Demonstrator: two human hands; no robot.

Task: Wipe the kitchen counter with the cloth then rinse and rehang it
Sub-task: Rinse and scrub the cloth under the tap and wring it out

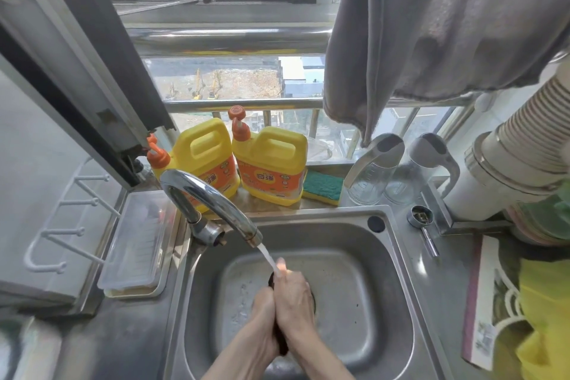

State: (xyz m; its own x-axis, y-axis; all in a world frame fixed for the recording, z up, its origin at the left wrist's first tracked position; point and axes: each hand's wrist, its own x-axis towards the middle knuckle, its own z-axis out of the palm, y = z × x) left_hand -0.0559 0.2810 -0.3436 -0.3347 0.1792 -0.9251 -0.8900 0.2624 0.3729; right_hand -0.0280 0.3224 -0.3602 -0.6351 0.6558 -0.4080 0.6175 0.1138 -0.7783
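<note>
Both hands pressed together over the sink (382,302) basin, low center, about 6 o'clock in frame. Left hand (262,311) and right hand (293,299) are each closed around a dark cloth (281,345), squeezed between the palms; only a dark strip shows at the wrists and a bit at the top by the fingertips. Water stream (271,259) from the tap (212,203) lands on the right hand's fingers (281,267). Tap base at 10 o'clock of the hands, spout curving toward them.

Behind the sink at 12 o'clock: two yellow detergent jugs (271,163) side by side, touching or nearly so. Green-and-yellow sponge (322,187) just beside the right jug, at its 3 o'clock. Two clear bottles (370,170) further right. Grey towel (431,25) hangs at 1 o'clock over the window rail. Clear plastic box (135,241) at 9 o'clock of the tap, on the counter (123,342). White hook rack (71,225) far left.
</note>
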